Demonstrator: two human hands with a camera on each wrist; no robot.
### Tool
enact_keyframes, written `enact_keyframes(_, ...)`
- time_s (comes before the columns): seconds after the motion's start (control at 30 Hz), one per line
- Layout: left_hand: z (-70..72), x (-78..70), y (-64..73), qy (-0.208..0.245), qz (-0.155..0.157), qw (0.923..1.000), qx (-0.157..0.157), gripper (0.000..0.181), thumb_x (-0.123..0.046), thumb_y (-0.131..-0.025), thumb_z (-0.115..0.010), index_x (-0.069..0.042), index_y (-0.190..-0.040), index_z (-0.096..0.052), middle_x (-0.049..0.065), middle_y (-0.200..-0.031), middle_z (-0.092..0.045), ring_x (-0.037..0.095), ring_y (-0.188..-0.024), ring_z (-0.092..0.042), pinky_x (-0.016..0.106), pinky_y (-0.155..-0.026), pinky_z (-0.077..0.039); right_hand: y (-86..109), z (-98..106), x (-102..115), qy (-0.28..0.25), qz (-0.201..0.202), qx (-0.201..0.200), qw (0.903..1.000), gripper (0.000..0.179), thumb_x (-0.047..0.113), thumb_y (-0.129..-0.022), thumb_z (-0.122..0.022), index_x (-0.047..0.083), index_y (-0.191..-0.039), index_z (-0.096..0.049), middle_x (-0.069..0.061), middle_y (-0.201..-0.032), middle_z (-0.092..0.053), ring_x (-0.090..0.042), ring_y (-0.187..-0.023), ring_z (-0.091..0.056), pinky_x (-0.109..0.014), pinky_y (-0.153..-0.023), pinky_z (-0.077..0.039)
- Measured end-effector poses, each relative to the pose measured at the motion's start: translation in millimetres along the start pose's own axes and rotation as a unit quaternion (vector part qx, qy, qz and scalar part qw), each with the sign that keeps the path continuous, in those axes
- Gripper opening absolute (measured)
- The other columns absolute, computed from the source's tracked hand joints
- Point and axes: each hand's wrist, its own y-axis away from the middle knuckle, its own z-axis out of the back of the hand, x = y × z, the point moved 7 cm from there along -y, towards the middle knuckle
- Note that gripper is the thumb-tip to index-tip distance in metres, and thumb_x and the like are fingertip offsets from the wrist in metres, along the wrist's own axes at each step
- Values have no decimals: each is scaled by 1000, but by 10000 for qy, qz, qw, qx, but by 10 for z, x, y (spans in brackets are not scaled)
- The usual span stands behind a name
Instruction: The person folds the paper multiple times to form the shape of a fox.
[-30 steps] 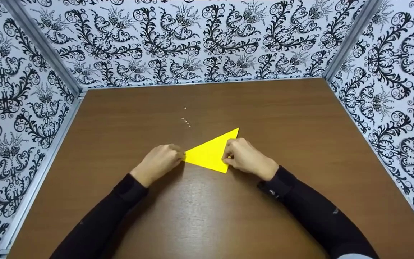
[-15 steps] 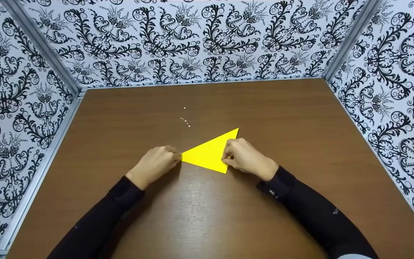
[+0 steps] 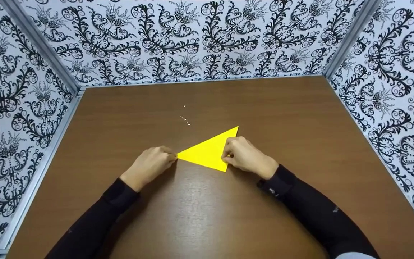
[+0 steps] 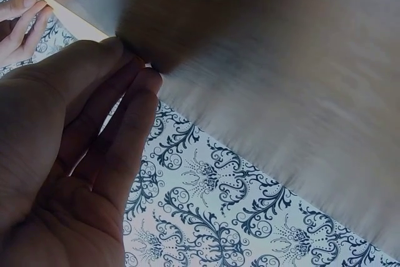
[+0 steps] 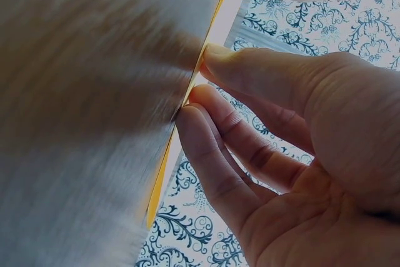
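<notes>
A folded piece of yellow paper lies on the brown table in the head view, a long triangle narrowing to the left. The narrow left end is pinched by my left hand, whose fingertips hide the very tip. At the wide right edge, my right hand has its fingers curled, with thumb and fingertips on the paper. Seen from the right wrist, the paper's edge is a thin strip with thumb and fingertips against it. From the left wrist, thumb and fingertips meet at the paper's end.
Small white specks show on the table beyond the paper, perhaps glare or bits. Black-and-white patterned walls enclose the back and both sides, with grey metal posts at the corners.
My left hand has slid a little to the left along the paper, uncovering more of its narrow end. The right hand and the paper's wide end have stayed almost in place.
</notes>
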Motion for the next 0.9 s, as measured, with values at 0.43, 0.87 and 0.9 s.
enact_keyframes(0.43, 51, 31, 122, -130, -2, 9999, 87, 14, 4, -99, -87, -6, -107, -93, 11, -113, -90, 30, -103, -86, 43, -85, -73, 18, -34, -22, -11, -25, 64, 10000, 7, -3, -98, -89, 3, -94, -90, -11, -95, -81, -25, -89, -77, -36, -80, -69)
enact_keyframes(0.87, 147, 124, 77, -149, 82, 9993, 343, 7, -1, -100, -89, -7, -103, -92, 8, -104, -88, 27, -93, -84, 43, -81, -73, 2, 2, -17, -17, -85, 56, 9999, 7, -4, -97, -88, 3, -93, -89, -11, -94, -81, -25, -88, -76, -37, -80, -69)
enact_keyframes(0.9, 159, 129, 69, -151, 93, 9992, 354, 6, -2, -100, -89, -7, -102, -92, 8, -101, -86, 26, -90, -83, 42, -80, -72, 2, -1, -14, -11, -73, 62, 10000, 7, -4, -97, -88, 3, -94, -89, -11, -94, -81, -25, -88, -76, -37, -81, -69)
